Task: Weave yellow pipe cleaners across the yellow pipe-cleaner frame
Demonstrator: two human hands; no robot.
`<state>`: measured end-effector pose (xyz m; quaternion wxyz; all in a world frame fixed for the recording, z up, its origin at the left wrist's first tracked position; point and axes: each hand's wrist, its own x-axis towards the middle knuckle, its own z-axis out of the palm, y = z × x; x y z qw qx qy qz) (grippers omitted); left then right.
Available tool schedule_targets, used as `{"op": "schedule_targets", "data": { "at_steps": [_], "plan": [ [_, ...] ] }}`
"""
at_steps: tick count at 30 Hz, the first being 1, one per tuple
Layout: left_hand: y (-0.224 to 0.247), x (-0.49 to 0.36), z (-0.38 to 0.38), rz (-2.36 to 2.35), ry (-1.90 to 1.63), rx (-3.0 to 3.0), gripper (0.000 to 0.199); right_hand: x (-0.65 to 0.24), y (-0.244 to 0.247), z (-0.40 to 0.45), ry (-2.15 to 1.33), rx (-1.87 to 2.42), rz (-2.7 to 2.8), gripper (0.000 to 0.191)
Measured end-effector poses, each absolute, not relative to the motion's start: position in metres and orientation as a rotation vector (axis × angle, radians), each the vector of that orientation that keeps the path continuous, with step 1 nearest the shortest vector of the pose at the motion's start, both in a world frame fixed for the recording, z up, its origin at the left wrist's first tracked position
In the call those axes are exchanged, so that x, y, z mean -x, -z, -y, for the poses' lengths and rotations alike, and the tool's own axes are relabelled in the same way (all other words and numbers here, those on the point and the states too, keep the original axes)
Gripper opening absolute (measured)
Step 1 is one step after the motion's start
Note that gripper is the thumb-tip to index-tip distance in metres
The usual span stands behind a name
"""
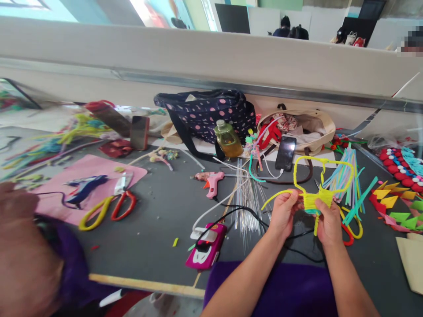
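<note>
Both my hands hold a yellow pipe-cleaner figure [317, 200] above the table, toward the right. Its upper part has two wide loops, and a tightly wound yellow block with a bit of teal sits below them. My left hand [283, 212] pinches the block's left side, where a loose yellow end sticks out to the left. My right hand [330, 223] grips the block's right side, thumb on its front. A short yellow stem hangs down between the hands. Behind my right hand lie scissors [356, 224] with yellow and red handles, partly hidden.
Thin metal wires [246, 207], a pink glue gun [214, 182] and a magenta power strip [208, 251] lie left of my hands. Pastel pipe cleaners [346, 176] are at the right. A bottle [228, 140] and phone [286, 152] stand behind. Another person's arm [26, 251] is at far left.
</note>
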<state>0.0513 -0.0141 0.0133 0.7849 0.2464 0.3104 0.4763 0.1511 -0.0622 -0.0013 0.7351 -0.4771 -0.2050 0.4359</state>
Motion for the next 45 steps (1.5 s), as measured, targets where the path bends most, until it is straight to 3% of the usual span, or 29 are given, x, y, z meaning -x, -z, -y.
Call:
{"op": "schedule_targets", "data": {
  "at_steps": [25, 45],
  "plan": [
    [-0.013, -0.051, 0.015, -0.684, -1.103, -0.51, 0.034, -0.155, 0.002, 0.065, -0.968, 1.109, 0.503, 0.032],
    [-0.006, -0.05, 0.018, -0.55, -0.913, -0.307, 0.036, -0.145, -0.003, 0.069, -0.968, 1.026, 0.52, 0.022]
  ]
}}
